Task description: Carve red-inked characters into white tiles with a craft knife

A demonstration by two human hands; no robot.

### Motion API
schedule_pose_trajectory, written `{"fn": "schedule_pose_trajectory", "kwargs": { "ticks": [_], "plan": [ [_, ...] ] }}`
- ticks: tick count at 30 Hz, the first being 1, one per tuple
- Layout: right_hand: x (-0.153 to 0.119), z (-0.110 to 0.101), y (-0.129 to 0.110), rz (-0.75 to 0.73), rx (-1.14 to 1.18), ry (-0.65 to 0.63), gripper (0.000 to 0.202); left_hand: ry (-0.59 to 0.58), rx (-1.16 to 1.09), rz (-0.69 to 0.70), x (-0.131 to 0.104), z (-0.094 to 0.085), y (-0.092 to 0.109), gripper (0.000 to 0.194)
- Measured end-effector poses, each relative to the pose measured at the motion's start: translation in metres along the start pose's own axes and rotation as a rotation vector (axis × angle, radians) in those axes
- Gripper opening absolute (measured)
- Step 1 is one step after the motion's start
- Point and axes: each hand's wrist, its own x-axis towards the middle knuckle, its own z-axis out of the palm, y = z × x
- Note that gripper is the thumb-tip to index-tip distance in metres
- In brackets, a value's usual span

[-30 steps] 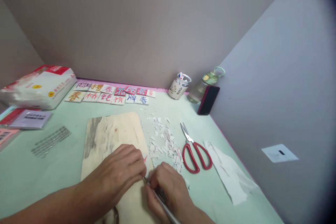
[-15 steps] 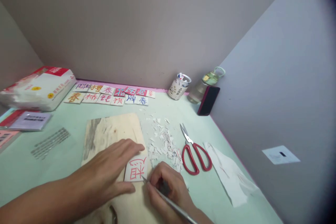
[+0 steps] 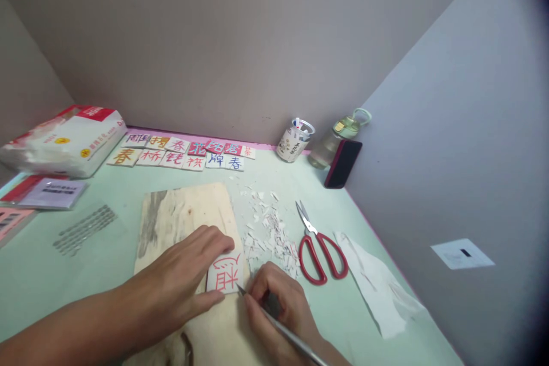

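My left hand (image 3: 189, 277) lies over a wooden board (image 3: 171, 214) and holds a small white square tile (image 3: 219, 267) down on it. The thumb presses at the tile's near edge, and the forefinger is at its far edge. A red Chinese character is drawn on the tile. My right hand (image 3: 278, 309) grips a slim metal craft knife (image 3: 294, 342) like a pen. The knife's pointed tip is at the tile's lower right edge; whether it cuts in cannot be made out. White shavings (image 3: 272, 234) are scattered to the right of the board.
Red-handled scissors (image 3: 317, 246) and a crumpled white tissue (image 3: 381, 291) lie at right. Two rows of lettered tiles (image 3: 150, 157) line the back, near a tissue pack (image 3: 81, 143). A can (image 3: 292, 146), a bottle (image 3: 328, 146) and a phone (image 3: 343, 164) stand at back right.
My left thumb has moved up against the tile's near edge. The knife tip has shifted slightly away from me and to the right. The view has shifted a little.
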Motion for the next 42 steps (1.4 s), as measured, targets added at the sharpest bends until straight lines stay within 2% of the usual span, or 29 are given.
{"fn": "schedule_pose_trajectory", "kwargs": {
  "ticks": [3, 14, 19, 29, 32, 35, 37, 42],
  "plan": [
    [0.001, 0.001, -0.001, -0.02, 0.001, -0.007, 0.02, 0.026, 0.011, 0.005, 0.001, 0.0, 0.002, 0.053],
    [0.005, 0.0, -0.013, 0.171, 0.156, -0.026, 0.021, 0.047, 0.023, -0.009, 0.003, 0.0, 0.005, 0.052],
    [0.004, 0.003, -0.014, 0.171, 0.153, -0.004, 0.022, 0.04, 0.082, 0.026, 0.004, -0.003, 0.006, 0.053],
    [-0.004, 0.008, -0.008, 0.259, 0.21, 0.011, 0.023, 0.095, 0.17, 0.065, 0.003, 0.002, 0.011, 0.04],
    [-0.006, 0.01, -0.006, 0.259, 0.194, 0.035, 0.023, 0.128, 0.237, 0.076, 0.0, 0.007, 0.012, 0.049],
    [-0.005, 0.012, -0.005, 0.217, 0.124, 0.07, 0.023, 0.13, 0.258, 0.07, -0.002, 0.008, 0.011, 0.077],
    [-0.004, 0.013, -0.004, 0.167, 0.058, 0.095, 0.021, 0.086, 0.248, 0.018, -0.003, 0.005, 0.014, 0.089],
    [-0.003, 0.014, -0.005, 0.091, -0.009, 0.12, 0.023, -0.041, 0.229, -0.112, -0.006, -0.005, 0.026, 0.082]
  ]
}}
